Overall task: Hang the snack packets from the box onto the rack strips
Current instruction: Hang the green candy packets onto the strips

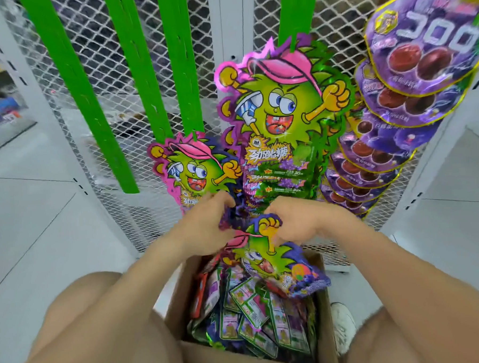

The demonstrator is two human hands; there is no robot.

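**Both hands hold one monster packet above the box**

The person's left hand and right hand are close together, just in front of the white wire mesh panel. Between them they hold a shiny green and purple snack packet with a cartoon monster in a pink cap. The fingers of both hands are curled onto the upper edge of this packet. The right hand pinches it near the yellow fist of the cartoon. The left hand is somewhat blurred, so its exact grip cannot be told. The packet hangs down from the hands, and its lower part is over the open brown cardboard box.

Inside the box lie many more packets of the same kind, most with the back side up, piled loosely. The box stands on the pale tiled floor between the person's bare knees. A white shoe shows just beside its right wall.

Four bright green plastic strips hang in front of the mesh. The first strip and the second strip carry nothing. On the third strip one monster packet hangs at the lower end. On the fourth strip a row of overlapping monster packets hangs down to just above the hands. Farther right, purple grape candy packets with gold edges hang in an overlapping column.
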